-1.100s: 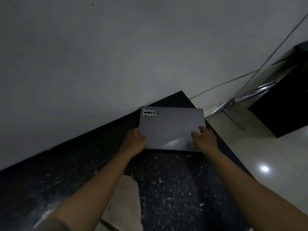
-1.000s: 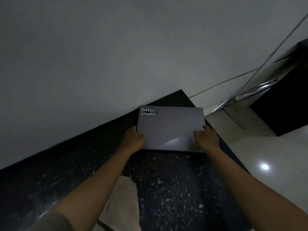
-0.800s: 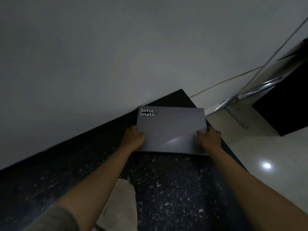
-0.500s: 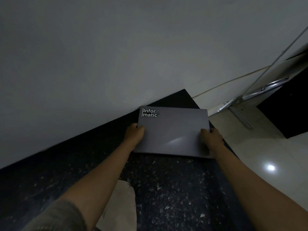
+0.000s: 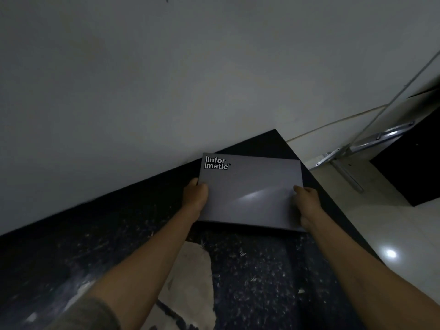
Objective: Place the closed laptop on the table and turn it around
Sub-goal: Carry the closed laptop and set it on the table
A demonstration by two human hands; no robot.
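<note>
A closed grey laptop with an "Informatic" sticker at its far left corner lies at the far right end of a dark speckled table, close to the wall. My left hand grips its left edge, thumb on the lid. My right hand grips the right edge near the front corner. The laptop's near right corner reaches close to the table's right edge. Whether it rests fully flat on the table I cannot tell.
A plain wall runs along the table's far side. A pale torn patch shows on the tabletop between my forearms. To the right are a glossy tiled floor, a metal stand, a cable and a black cabinet.
The laptop has shifted slightly right and turned a little clockwise. My right hand slid from the front edge to the right edge; my left hand stayed on the left edge.
</note>
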